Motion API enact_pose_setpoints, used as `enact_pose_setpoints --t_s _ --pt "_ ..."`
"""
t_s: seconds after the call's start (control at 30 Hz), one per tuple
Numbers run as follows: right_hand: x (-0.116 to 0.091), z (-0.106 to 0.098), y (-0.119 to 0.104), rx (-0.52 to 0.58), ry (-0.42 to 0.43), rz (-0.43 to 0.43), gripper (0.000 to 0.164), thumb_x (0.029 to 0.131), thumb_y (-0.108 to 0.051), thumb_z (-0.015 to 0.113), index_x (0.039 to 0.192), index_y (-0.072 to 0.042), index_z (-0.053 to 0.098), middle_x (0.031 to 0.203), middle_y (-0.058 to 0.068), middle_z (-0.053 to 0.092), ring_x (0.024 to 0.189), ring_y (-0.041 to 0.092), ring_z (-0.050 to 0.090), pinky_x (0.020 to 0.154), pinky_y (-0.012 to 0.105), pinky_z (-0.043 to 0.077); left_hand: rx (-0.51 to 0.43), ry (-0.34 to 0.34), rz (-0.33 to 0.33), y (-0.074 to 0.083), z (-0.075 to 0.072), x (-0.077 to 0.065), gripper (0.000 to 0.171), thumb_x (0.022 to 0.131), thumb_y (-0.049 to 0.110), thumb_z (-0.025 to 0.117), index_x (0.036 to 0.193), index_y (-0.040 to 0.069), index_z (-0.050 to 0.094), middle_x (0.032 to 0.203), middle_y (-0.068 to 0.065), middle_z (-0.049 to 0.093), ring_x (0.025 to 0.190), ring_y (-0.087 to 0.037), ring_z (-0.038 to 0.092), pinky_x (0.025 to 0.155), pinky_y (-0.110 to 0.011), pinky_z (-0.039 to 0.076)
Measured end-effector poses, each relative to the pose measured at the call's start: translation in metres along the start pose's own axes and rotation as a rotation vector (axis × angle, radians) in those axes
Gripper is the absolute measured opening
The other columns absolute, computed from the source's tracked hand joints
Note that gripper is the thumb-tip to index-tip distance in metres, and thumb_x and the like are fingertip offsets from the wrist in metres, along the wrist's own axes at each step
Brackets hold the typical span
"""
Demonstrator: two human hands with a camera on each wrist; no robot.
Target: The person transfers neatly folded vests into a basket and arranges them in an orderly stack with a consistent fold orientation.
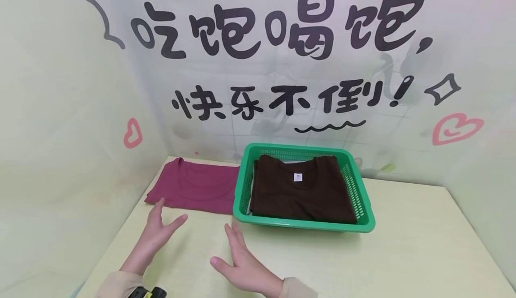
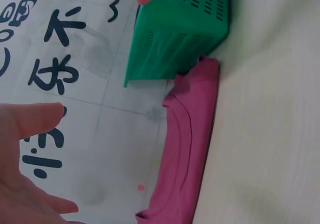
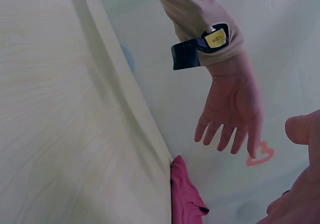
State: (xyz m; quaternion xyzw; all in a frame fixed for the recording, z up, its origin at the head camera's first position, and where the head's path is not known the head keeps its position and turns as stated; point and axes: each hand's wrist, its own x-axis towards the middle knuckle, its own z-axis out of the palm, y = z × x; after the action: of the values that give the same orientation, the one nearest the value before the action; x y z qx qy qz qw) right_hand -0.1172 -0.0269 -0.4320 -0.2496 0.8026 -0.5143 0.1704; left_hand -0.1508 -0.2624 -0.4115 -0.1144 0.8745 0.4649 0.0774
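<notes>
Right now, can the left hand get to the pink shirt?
Probably yes. The left hand is open just in front of the pink shirt, with only bare table between them; the green basket sits off to the side.

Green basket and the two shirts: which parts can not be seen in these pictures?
- Green basket: the brown shirt covers its floor in the head view.
- Brown shirt's white label: too small to read.
- Magenta shirt: its right end lies behind the basket wall; the right wrist view shows only an edge.

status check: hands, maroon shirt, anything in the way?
Left hand and right hand open, holding nothing, above the table. Maroon shirt folded flat, untouched, beside the green basket holding a brown shirt. Nothing between hands and maroon shirt.
</notes>
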Motion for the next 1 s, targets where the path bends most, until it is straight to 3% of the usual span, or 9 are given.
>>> enact_pose_setpoints --t_s 0.27,0.47,0.63,0.8,1.0 --pt "0.023 0.017 0.015 -0.001 0.040 0.061 0.083 0.090 -0.045 0.047 0.143 0.004 0.008 0.148 0.025 0.003 0.136 0.036 0.006 0.105 0.054 0.019 0.030 0.027 0.003 -0.014 0.002 0.021 0.092 0.087 0.031 0.058 0.142 -0.004 -0.008 0.146 -0.030 -0.004 0.132 -0.048 0.001 0.103 -0.061 0.012" --pt "0.042 0.024 0.030 0.016 0.116 0.078 0.089 0.088 -0.046 0.051 0.142 0.006 0.002 0.149 0.023 0.003 0.137 0.034 0.005 0.106 0.053 0.017 0.070 0.038 0.017 -0.023 0.003 0.036 0.094 0.086 0.035 0.058 0.143 -0.001 -0.007 0.147 -0.028 -0.006 0.132 -0.048 0.000 0.101 -0.064 0.013" --pt "0.059 0.028 0.038 0.017 0.182 0.110 0.086 0.089 -0.040 0.052 0.142 0.008 0.005 0.147 0.027 0.008 0.135 0.038 0.011 0.105 0.053 0.020 0.066 0.060 0.007 -0.028 -0.003 0.051 0.094 0.086 0.037 0.057 0.143 0.000 -0.007 0.148 -0.027 -0.004 0.133 -0.047 -0.004 0.101 -0.065 0.008" --pt "0.073 0.031 0.042 0.026 0.230 0.179 0.083 0.089 -0.034 0.054 0.141 0.008 0.006 0.146 0.028 0.010 0.134 0.040 0.012 0.105 0.052 0.020 0.075 0.088 0.034 -0.032 -0.004 0.065 0.093 0.085 0.035 0.059 0.142 -0.005 -0.004 0.146 -0.030 0.002 0.134 -0.045 0.003 0.104 -0.059 0.012" --pt "0.089 0.034 0.044 0.018 0.279 0.241 0.081 0.090 -0.031 0.053 0.142 0.007 0.004 0.148 0.023 0.009 0.135 0.038 0.012 0.106 0.049 0.021 0.192 0.136 0.071 -0.041 -0.006 0.083 0.094 0.083 0.035 0.061 0.141 -0.009 0.001 0.144 -0.032 0.008 0.132 -0.047 0.006 0.102 -0.063 0.012"
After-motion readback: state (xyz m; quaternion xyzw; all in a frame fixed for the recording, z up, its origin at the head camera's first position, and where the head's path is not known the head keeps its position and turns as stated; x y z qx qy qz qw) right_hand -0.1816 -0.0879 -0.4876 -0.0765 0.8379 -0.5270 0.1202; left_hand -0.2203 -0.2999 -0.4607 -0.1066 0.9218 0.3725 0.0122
